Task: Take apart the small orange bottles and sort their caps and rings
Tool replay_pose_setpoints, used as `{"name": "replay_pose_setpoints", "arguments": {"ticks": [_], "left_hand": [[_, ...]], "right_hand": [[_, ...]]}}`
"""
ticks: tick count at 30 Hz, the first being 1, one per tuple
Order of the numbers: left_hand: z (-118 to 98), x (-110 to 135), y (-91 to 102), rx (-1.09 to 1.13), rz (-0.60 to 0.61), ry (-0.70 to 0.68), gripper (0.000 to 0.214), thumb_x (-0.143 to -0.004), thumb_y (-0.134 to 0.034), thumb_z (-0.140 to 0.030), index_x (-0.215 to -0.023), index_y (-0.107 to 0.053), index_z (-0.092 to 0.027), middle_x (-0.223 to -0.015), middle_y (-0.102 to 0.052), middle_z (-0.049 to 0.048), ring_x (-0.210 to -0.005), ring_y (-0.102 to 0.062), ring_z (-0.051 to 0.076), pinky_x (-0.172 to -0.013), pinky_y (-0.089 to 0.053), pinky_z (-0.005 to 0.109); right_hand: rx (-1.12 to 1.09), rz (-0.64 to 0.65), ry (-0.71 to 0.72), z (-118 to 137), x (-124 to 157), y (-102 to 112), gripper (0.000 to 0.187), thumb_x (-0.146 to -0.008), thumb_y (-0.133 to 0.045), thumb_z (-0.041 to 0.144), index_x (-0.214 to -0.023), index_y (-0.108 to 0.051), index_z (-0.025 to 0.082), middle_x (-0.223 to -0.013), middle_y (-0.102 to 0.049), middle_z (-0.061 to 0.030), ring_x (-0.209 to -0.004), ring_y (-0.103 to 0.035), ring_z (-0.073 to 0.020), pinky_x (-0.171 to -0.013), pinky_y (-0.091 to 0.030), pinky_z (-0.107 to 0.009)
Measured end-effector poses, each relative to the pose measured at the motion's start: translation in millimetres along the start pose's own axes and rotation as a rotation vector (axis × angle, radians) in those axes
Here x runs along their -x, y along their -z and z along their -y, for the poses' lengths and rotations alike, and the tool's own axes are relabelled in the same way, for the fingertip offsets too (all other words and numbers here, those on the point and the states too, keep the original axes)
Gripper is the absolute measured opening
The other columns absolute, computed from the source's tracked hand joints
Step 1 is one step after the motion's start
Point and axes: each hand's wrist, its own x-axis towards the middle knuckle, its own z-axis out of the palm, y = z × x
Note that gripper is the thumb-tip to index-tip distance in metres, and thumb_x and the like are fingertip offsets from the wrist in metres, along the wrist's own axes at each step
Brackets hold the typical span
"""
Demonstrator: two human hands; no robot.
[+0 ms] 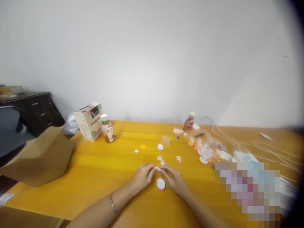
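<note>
Between the fingertips of my left hand [142, 176] and my right hand [175, 181] is a small white plastic piece [157, 168], pinched from both sides. Its exact kind is too small and blurred to tell. Just below, between the two hands, lies a round white disc [161, 184] with a raised rim. Beyond the fingertips are thin white cut-out pieces [162, 162], and a similar piece [178, 159] lies to their right. Farther back sit a white ring-shaped part [160, 147], a yellow disc [142, 147] and a tiny white disc [136, 151].
A cluster of clear and orange round parts [205, 152] occupies the right side, near white cables [239, 147]. At the back stands a brown bottle [189, 123]. On the left are a drink bottle [108, 129], a printed carton [89, 123] and a brown paper bag [45, 155].
</note>
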Motion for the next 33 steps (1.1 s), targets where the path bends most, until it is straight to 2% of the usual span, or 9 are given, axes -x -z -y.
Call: {"name": "replay_pose_setpoints", "arguments": {"ticks": [4, 8, 14, 19, 24, 27, 33], "left_hand": [[1, 0, -0.4, 0.008, 0.0, 0.0, 0.023, -0.086, -0.04, -0.023, -0.08, -0.061, -0.017, -0.074, -0.063, 0.0033, -0.067, -0.057, 0.014, -0.066, -0.045, 0.024], [1, 1, -0.6, 0.017, 0.016, 0.005, 0.022, -0.086, -0.04, -0.022, -0.078, -0.06, -0.017, -0.072, -0.063, 0.0027, -0.065, -0.056, 0.013, -0.064, -0.044, 0.023], [0, -1, 0.1, -0.011, 0.003, 0.007, 0.022, -0.085, -0.04, -0.022, -0.074, -0.058, -0.017, -0.067, -0.06, 0.0015, -0.061, -0.054, 0.013, -0.059, -0.041, 0.022], [-4, 0, 0.5, 0.004, 0.034, -0.023, 0.021, -0.085, -0.04, -0.021, -0.076, -0.058, -0.017, -0.069, -0.061, 0.0013, -0.064, -0.055, 0.013, -0.061, -0.04, 0.021], [-3, -1, 1.3, 0.03, 0.05, 0.003, 0.021, -0.086, -0.039, -0.022, -0.079, -0.058, -0.017, -0.072, -0.061, 0.0017, -0.067, -0.054, 0.013, -0.064, -0.04, 0.022], [0, -1, 2.7, 0.047, 0.045, 0.032, 0.021, -0.086, -0.039, -0.023, -0.078, -0.057, -0.016, -0.07, -0.059, 0.0019, -0.065, -0.053, 0.012, -0.063, -0.039, 0.021], [-4, -2, 4.3, 0.092, 0.06, 0.003, 0.021, -0.086, -0.04, -0.025, -0.078, -0.058, -0.017, -0.071, -0.06, 0.001, -0.067, -0.053, 0.012, -0.064, -0.038, 0.021]], "right_hand": [[-0.048, 0.056, -0.049, 4, -2, 2, 0.024, -0.081, -0.048, 0.04, -0.086, -0.065, 0.023, -0.081, -0.066, -0.0039, -0.08, -0.059, -0.0197, -0.076, -0.046, -0.031], [-0.091, 0.058, -0.056, 1, -2, 2, 0.024, -0.081, -0.049, 0.04, -0.079, -0.064, 0.021, -0.072, -0.062, -0.0022, -0.073, -0.057, -0.0179, -0.07, -0.046, -0.028], [-0.125, 0.059, -0.054, -5, -2, 0, 0.025, -0.082, -0.047, 0.04, -0.08, -0.061, 0.02, -0.074, -0.06, -0.0014, -0.071, -0.054, -0.0158, -0.068, -0.044, -0.026], [-0.138, 0.047, -0.05, -10, -4, -2, 0.025, -0.084, -0.045, 0.038, -0.075, -0.058, 0.019, -0.069, -0.056, 0.0, -0.068, -0.052, -0.0141, -0.067, -0.043, -0.024], [-0.171, -0.012, -0.085, -14, -7, -5, 0.024, -0.081, -0.049, 0.04, -0.08, -0.06, 0.019, -0.076, -0.061, -0.0021, -0.074, -0.055, -0.0156, -0.07, -0.044, -0.026], [-0.188, -0.004, -0.099, -14, -8, -5, 0.027, -0.077, -0.054, 0.044, -0.081, -0.062, 0.019, -0.078, -0.064, -0.003, -0.075, -0.058, -0.0166, -0.072, -0.046, -0.027], [-0.195, -0.015, -0.125, -20, -8, -6, 0.028, -0.077, -0.053, 0.045, -0.075, -0.059, 0.018, -0.071, -0.062, -0.0016, -0.068, -0.057, -0.0146, -0.066, -0.046, -0.025]]}}
